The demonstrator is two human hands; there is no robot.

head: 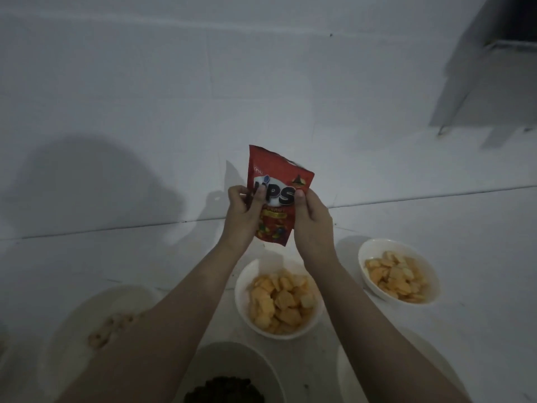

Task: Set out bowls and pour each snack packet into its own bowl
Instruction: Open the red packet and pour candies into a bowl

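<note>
A red snack packet [277, 181] stands upright in the air above the white floor, its top edge torn and ragged. My left hand [242, 212] pinches its left side with thumb on the front. My right hand [312, 216] grips its right side. Below them sits a white bowl [242, 303] full of orange crackers. A second white bowl [367, 254] with the same crackers lies to the right. A bowl [72, 330] at the lower left holds pale snacks, partly behind my left forearm. A bowl [261, 362] at the bottom holds dark pieces.
A white rim [344, 370] shows at the bottom right, mostly hidden by my right forearm. A grey cabinet or furniture piece [482, 82] stands at the upper right. White wall meets the floor behind the packet. The light is dim.
</note>
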